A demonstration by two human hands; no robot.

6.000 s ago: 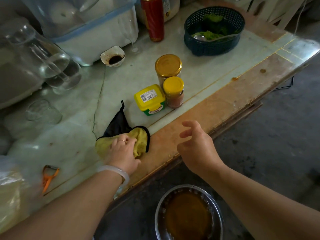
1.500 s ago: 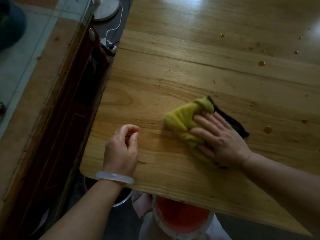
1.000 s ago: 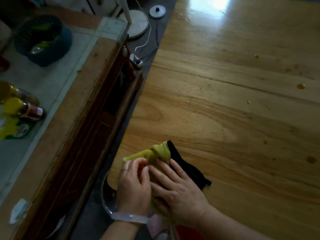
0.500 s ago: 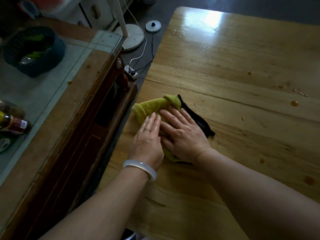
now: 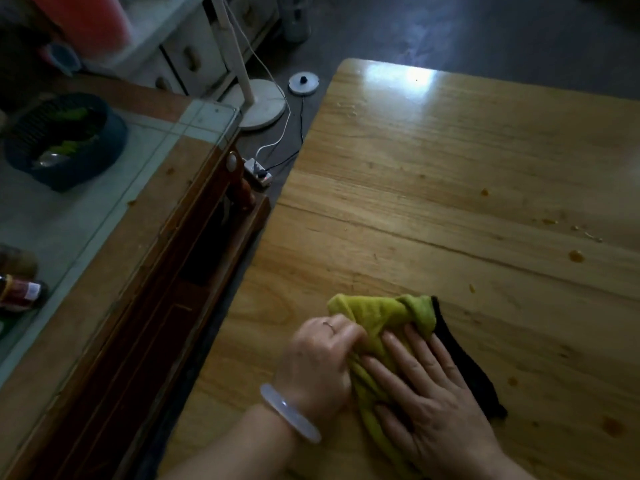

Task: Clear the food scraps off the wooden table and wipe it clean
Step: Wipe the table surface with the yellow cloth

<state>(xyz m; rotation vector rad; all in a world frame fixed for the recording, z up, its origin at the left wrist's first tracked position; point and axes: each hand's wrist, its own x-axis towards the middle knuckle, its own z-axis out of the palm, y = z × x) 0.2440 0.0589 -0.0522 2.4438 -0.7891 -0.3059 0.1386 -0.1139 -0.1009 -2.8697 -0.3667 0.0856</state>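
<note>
A yellow-green cloth (image 5: 381,315) with a black edge lies bunched on the wooden table (image 5: 433,188) near its left edge. My left hand (image 5: 320,368), with a pale bangle on the wrist, grips the cloth's left side with curled fingers. My right hand (image 5: 429,396) lies flat on the cloth with straight fingers, pressing it onto the wood. Small orange food scraps (image 5: 576,256) and smears dot the table to the right of the cloth.
A glass-topped side counter (image 5: 114,216) stands to the left with a dark basket of greens (image 5: 65,140) and jars (image 5: 19,292). In the gap between the furniture lie a fan base (image 5: 263,105), cables and a power strip (image 5: 258,171).
My left hand has gone from lying flat beside the cloth to gripping its left side. The cloth and both hands now lie closer to me on the table.
</note>
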